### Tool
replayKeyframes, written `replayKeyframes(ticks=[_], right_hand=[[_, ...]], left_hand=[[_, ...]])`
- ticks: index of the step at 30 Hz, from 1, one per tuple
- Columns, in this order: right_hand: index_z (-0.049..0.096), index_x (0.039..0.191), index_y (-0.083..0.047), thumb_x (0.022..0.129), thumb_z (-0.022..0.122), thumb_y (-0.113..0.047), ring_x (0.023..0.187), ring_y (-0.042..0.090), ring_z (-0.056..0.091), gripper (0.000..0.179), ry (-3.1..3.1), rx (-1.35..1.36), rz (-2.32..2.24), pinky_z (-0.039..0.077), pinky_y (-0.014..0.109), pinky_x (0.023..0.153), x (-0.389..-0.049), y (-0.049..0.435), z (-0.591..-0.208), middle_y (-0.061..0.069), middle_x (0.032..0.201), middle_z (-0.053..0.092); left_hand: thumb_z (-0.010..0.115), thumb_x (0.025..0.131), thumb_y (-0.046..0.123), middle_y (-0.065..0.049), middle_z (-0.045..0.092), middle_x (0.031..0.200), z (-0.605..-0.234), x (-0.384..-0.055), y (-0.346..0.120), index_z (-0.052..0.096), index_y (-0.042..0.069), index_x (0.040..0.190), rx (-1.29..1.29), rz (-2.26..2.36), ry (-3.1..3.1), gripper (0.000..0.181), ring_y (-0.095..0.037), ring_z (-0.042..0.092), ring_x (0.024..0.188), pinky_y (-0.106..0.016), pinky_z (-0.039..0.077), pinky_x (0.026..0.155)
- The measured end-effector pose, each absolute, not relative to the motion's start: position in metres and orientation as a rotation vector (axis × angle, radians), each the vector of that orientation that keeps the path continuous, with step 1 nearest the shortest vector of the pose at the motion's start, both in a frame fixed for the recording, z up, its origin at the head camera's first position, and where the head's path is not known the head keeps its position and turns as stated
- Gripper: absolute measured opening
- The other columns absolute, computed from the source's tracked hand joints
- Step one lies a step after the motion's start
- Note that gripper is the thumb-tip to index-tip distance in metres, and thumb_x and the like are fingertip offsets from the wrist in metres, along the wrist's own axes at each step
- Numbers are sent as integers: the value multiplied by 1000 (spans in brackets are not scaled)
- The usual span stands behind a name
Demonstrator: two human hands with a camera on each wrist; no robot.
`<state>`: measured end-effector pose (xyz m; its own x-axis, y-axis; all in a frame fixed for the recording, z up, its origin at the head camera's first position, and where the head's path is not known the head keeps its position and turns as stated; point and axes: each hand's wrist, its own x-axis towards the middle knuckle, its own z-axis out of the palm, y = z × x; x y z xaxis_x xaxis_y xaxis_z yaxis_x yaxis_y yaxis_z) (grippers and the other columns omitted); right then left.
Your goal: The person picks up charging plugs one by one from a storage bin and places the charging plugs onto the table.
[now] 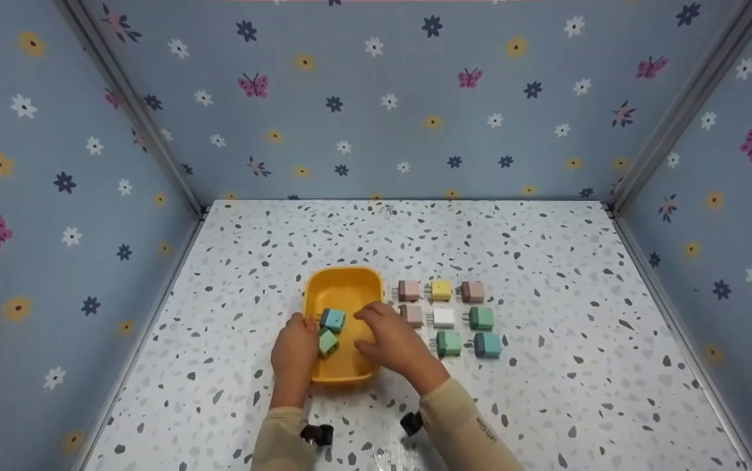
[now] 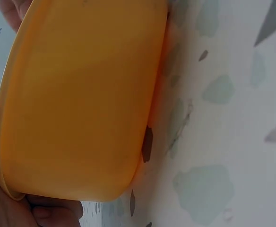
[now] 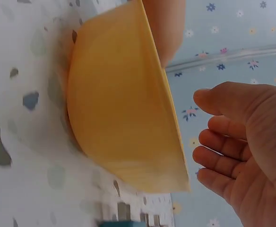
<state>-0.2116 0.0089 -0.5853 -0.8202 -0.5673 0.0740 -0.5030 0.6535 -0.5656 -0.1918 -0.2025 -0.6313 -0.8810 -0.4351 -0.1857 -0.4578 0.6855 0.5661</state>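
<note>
An orange plastic bin stands on the speckled table, and two plug chargers lie inside it. One is a blue charger; the other, a light green charger, touches it. My left hand grips the bin's left rim, with curled fingertips under the rim in the left wrist view. Over the bin's right side hovers my right hand, holding nothing. Its fingers are relaxed and slightly bent, apart from the bin wall in the right wrist view.
Right of the bin, several chargers lie in rows: a pink charger, a yellow charger, a white charger, a green charger and a blue charger among them. Patterned blue walls enclose the table's back and sides.
</note>
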Motion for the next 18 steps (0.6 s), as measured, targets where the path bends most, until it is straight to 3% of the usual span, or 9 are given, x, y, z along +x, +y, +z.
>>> replayKeyframes(ticks=[18], right_hand=[[66,130,-12,89,76,-22,100,12,56,42,2748,-822,-822,52,31,94,-206,-36,-599,0,120,61]], left_hand=[[39,109,29,-15,67,95,-632,-190,-202,59,3,110,-755,978,2894,33,-27,58,74,-47,48,67]])
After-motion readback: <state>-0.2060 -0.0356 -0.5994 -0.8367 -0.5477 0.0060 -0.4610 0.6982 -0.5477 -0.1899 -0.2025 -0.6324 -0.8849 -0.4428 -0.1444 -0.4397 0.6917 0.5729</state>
